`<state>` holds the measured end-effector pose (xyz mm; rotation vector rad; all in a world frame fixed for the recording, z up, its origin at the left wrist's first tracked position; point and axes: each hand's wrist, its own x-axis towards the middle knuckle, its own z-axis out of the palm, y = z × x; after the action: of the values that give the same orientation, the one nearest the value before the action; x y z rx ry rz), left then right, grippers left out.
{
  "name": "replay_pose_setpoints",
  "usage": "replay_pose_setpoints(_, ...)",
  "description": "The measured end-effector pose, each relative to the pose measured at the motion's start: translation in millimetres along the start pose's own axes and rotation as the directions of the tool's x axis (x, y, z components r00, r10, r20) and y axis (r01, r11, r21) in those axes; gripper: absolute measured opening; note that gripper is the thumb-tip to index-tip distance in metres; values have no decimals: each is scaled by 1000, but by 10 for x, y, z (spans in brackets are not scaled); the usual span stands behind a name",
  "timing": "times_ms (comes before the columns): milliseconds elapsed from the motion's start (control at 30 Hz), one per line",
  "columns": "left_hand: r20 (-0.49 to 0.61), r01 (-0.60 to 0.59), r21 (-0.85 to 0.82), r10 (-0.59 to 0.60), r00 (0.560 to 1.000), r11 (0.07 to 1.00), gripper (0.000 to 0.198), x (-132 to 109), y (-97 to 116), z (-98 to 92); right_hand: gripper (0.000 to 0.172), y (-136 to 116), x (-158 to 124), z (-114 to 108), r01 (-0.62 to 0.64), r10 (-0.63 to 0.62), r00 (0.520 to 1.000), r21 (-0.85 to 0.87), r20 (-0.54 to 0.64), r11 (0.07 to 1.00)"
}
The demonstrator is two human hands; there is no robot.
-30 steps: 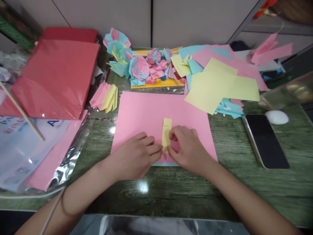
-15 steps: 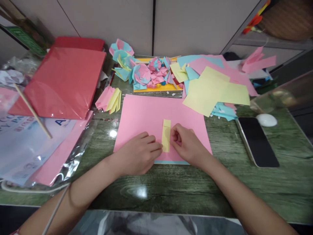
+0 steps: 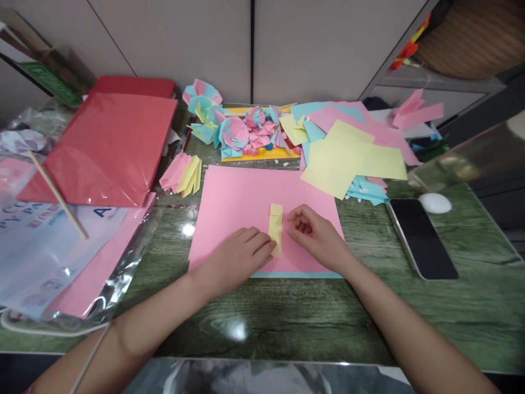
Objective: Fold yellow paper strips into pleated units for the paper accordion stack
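Note:
A narrow yellow paper strip (image 3: 275, 224), with a fold line near its top end, lies upright on a pink sheet (image 3: 238, 202). My left hand (image 3: 241, 254) presses its lower part, fingers held together and fingertips over the strip; the thumb is mostly hidden. Just to the right of the strip, my right hand (image 3: 314, 235) rests its side on the pink sheet. Its fingers are curled, with a gap between thumb and forefinger and nothing seen in it. A thin blue edge (image 3: 299, 275) shows under the pink sheet.
Folded pink and yellow paper pieces (image 3: 180, 174) lie left of the sheet. Paper flowers (image 3: 254, 128) are heaped behind it, beside loose yellow sheets (image 3: 348, 156). A phone (image 3: 422, 238) and white mouse (image 3: 435, 203) lie right. Red packs (image 3: 106, 148) and a wooden stick (image 3: 59, 197) lie left.
My left fingertips have moved from the strip's left edge onto its lower part. My right thumb and forefinger have parted a little and drawn away from the strip. The camera view has shifted slightly.

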<state>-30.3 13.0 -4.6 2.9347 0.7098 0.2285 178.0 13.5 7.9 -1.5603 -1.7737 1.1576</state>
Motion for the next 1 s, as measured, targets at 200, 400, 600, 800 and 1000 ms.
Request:
replay_pose_setpoints(200,11,-44,41,44,999,998,30,-38,21,-44,14,4,-3,-4,1,-1,1000,15,2,1000)
replay_pose_setpoints(400,6,-8,-20,9,1000,1000,27,-21,46,-12,22,105,32,38,67,-139,961,-284,-240,957)
replay_pose_setpoints(600,42,66,-145,-61,997,987,31,22,206,-44,27,123,30,82,53,-225,945,-567,-237,822)
replay_pose_setpoints(800,73,81,-111,-73,995,991,46,7,218,-67,19,79,42,55,129,-169,967,-207,-189,970)
replay_pose_setpoints(1000,-80,90,-63,-95,992,994,44,-10,177,-116,28,69,-57,-35,173,-226,793,-146,-566,974)
